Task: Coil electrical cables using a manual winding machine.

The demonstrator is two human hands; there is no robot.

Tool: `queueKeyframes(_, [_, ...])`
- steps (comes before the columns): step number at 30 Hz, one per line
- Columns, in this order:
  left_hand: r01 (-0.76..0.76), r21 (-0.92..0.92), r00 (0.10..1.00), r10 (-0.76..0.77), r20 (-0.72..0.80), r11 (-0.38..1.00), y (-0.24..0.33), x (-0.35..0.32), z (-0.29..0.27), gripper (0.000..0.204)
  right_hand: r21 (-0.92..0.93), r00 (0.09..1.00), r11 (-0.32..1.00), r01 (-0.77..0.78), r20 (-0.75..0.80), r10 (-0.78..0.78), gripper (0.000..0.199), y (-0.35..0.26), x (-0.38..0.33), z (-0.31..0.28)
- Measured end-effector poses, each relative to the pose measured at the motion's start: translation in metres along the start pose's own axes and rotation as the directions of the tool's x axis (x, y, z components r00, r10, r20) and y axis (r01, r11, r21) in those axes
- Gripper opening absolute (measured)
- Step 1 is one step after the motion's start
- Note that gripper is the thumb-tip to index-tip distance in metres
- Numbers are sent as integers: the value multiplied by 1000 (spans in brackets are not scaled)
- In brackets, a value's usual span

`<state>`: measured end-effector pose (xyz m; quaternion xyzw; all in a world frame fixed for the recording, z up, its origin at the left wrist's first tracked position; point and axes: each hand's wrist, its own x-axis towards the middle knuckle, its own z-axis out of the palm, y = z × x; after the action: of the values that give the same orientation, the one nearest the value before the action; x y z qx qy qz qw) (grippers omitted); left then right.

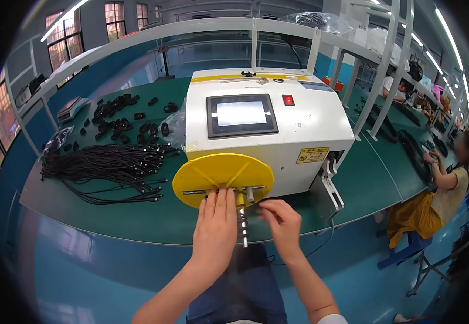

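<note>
A yellow disc [223, 166] is mounted on the front of a white machine [267, 151], with a slotted metal bar across its face. My left hand [214, 229] lies against the lower part of the disc, fingers stretched out side by side. Beside it a metal shaft [243, 227] with a coiled dark part juts toward me. My right hand [284, 222] is just right of the shaft, by the disc's lower right edge, with bent fingers. Those fingertips are blurred, and whether they hold anything does not show.
Bundled black cables [110, 167] lie on the green table [121, 221] at left, with several small black coils [118, 124] behind them. The machine carries a screen [242, 115] and a red switch [288, 100]. At far right a co-worker [445, 183] sits by more black cables [412, 156].
</note>
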<state>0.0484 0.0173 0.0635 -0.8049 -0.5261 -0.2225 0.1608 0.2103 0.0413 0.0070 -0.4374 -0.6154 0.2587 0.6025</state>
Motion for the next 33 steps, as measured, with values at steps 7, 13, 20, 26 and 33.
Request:
queueKeyframes(7, [111,-57,992,-108,58,992,3,2,1,50,353,954,890,-288,27,298,21,0,9,39])
queueKeyframes(13, [106,-91,994,-102,40,990,3,5,2,50,779,840,421,-465,238,487,17,-8,6,45])
queueKeyframes(20, [94,-158,996,-93,14,983,5,4,2,49,616,904,693,-375,77,421,11,10,-3,48])
queueKeyframes(26, [47,-132,999,-45,14,990,2,6,-1,47,701,902,619,-354,81,424,10,-2,-2,54])
queueKeyframes(33, [25,-180,999,-31,-34,983,3,6,0,46,702,901,606,-374,122,415,16,0,-13,45])
